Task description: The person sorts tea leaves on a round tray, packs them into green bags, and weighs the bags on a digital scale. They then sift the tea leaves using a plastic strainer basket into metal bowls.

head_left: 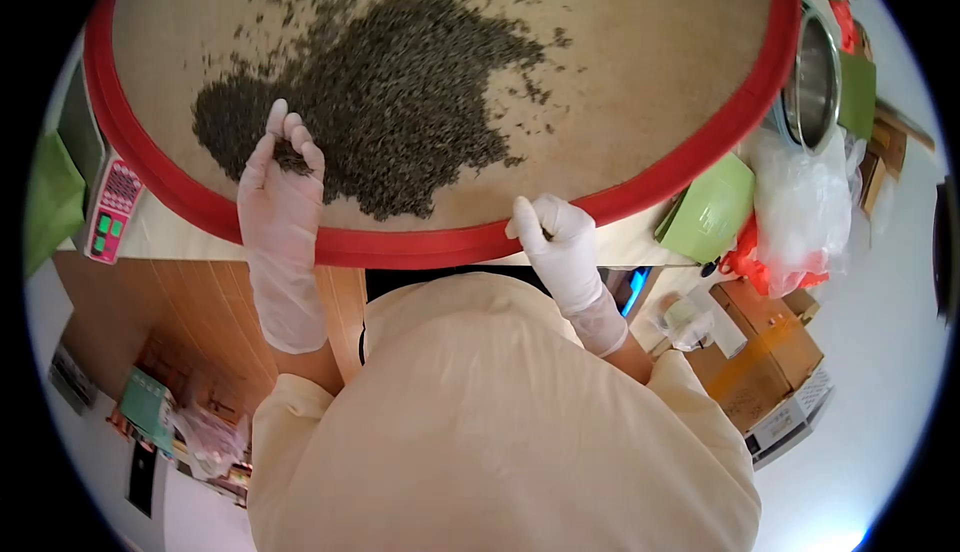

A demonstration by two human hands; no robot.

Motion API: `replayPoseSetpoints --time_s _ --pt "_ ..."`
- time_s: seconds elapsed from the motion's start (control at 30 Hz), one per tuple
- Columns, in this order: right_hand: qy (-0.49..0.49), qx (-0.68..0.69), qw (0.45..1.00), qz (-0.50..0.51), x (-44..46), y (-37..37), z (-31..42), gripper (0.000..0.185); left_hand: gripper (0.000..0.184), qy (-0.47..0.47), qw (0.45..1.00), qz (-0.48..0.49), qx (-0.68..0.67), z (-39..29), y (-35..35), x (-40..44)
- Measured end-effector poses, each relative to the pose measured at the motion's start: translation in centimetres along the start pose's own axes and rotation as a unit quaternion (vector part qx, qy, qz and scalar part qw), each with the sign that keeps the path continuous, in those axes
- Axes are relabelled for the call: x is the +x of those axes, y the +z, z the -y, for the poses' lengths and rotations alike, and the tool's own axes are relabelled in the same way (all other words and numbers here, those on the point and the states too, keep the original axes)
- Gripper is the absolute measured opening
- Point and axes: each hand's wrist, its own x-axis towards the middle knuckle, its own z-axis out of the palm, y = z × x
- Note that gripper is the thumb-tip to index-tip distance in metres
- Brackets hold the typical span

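Observation:
A wide round tray with a red rim point(690, 157) and a tan woven bed carries a pile of dark dried tea leaves point(410, 82). More leaves are strewn thinly around the pile. My left hand point(283, 177), in a white glove, is turned palm up over the near left rim, its fingers curled around a small pinch of leaves. Beside the near rim, right of the pile, my gloved right hand point(555, 237) is closed. A small dark bit, apparently tea leaf, shows inside its curled fingers; the rest is hidden.
Left of the tray is a scale with a pink keypad point(112, 207). Metal bowls point(812, 82), clear plastic bags point(800, 187) and green packets point(712, 207) lie to the right. Cardboard boxes point(765, 347) stand lower right.

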Motion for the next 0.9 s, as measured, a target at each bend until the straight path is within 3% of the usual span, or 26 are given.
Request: replayPoseSetpoints --time_s 0.03,0.1,0.23,0.33,0.43,0.5,0.57,0.67,0.7,0.73,0.77,0.8,0.83,0.87,0.9 --pt "-0.006 0.010 1.000 -0.018 0.0 -0.5 -0.1 0.024 0.038 -0.006 1.000 0.015 0.014 0.8 1.3 0.7" --pt "-0.051 0.017 0.998 -0.043 -0.3 -2.0 0.0 0.025 0.036 -0.020 0.996 -0.044 0.071 3.3 3.8 2.0" --pt "-0.042 0.047 0.991 -0.120 -1.8 -5.9 -0.1 0.022 0.035 -0.148 0.986 -0.030 0.064 10.1 7.6 6.0" --pt "-0.022 0.034 0.980 -0.193 -3.1 -8.7 -1.7 0.021 0.032 -0.243 0.961 -0.124 0.041 19.6 14.4 8.8" --pt "0.011 0.010 0.965 -0.261 -4.7 -11.1 -3.5 0.021 0.031 -0.425 0.902 0.049 0.055 29.0 18.7 14.3" --pt "0.051 0.012 0.956 -0.288 -6.0 -12.5 -4.5 0.021 0.034 -0.499 0.851 0.146 0.072 36.4 23.5 18.1" --pt "0.069 0.023 0.945 -0.318 -6.5 -13.4 -5.1 0.022 0.043 -0.353 0.894 0.100 0.258 43.6 30.7 15.6" --pt "0.143 0.069 0.939 -0.305 -7.8 -14.6 -5.8 0.023 0.056 -0.374 0.855 0.028 0.359 48.0 33.9 14.8" --pt "0.147 0.073 0.936 -0.310 -7.8 -14.9 -6.2 0.023 0.066 -0.384 0.906 -0.167 -0.055 48.1 33.6 14.5" --pt "0.111 0.273 0.900 -0.320 -7.5 -15.1 -6.7 0.028 0.075 -0.308 0.769 -0.328 -0.455 47.7 33.4 14.5" --pt "0.068 0.463 0.826 -0.314 -7.0 -15.3 -7.1 0.041 0.085 -0.163 0.471 -0.417 -0.760 47.2 33.2 14.6" --pt "0.068 0.468 0.823 -0.314 -6.6 -16.1 -6.9 0.041 0.085 -0.145 0.468 -0.419 -0.765 46.6 32.2 15.0" --pt "0.017 0.589 0.760 -0.275 -5.9 -17.5 -6.4 0.049 0.085 -0.126 0.464 -0.420 -0.770 46.0 31.6 14.9" --pt "-0.033 0.695 0.681 -0.228 -5.2 -18.7 -5.9 0.060 0.081 -0.263 0.732 -0.267 -0.570 45.0 30.1 14.4" --pt "-0.034 0.699 0.680 -0.219 -4.3 -19.5 -5.2 0.060 0.078 -0.353 0.889 -0.076 -0.283 43.4 28.7 12.9"
